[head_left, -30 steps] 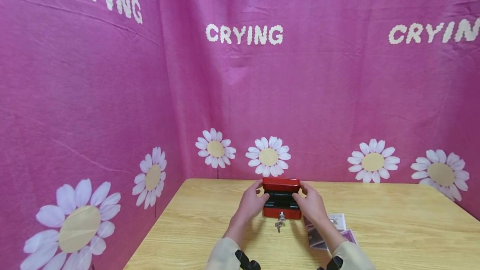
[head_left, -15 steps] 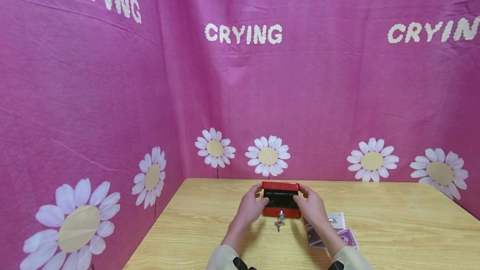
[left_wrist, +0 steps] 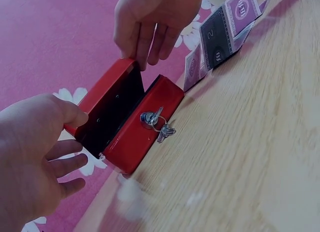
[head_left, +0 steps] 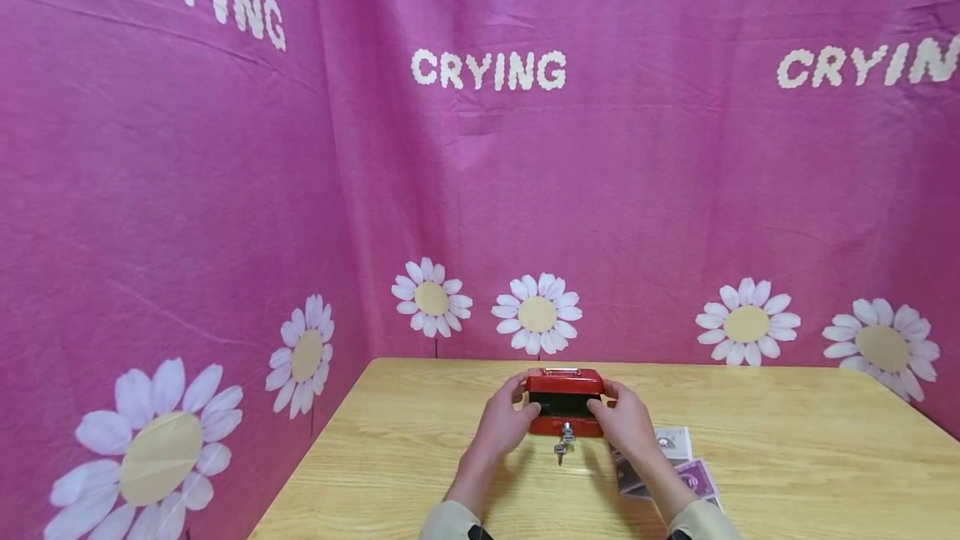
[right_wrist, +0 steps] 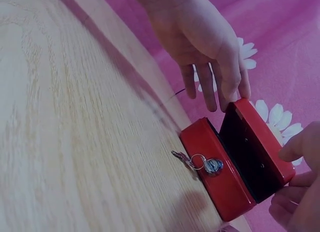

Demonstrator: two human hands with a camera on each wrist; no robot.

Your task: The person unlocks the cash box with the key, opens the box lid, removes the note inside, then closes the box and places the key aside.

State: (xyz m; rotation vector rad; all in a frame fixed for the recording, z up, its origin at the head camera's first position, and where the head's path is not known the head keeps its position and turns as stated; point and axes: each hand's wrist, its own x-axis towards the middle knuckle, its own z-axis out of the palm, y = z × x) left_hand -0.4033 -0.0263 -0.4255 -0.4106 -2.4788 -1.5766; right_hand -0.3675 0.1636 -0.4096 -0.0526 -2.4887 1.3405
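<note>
A small red cash box (head_left: 543, 426) with a dark inside stands on the table, its lid (head_left: 566, 385) partly raised. My left hand (head_left: 504, 423) holds the lid's left end by thumb and forefinger; the other fingers hang loosely beside the box in the left wrist view. At the right end my right hand (head_left: 628, 425) grips the lid, its thumb (right_wrist: 294, 148) on the edge and fingers partly hidden behind. From the lock on the front hang keys on a ring (left_wrist: 166, 133), one key sitting in the lock.
Several play banknotes (head_left: 697, 477) lie loosely overlapped on the wooden table (head_left: 810, 448), right of the box and partly under my right forearm. A pink curtain (head_left: 637, 190) with daisies and lettering hangs behind the table and along its left side.
The lid has swung down toward me from a wider opening, and its top handle now shows. Both hands have followed it. Box base, keys and banknotes stay about where they were.
</note>
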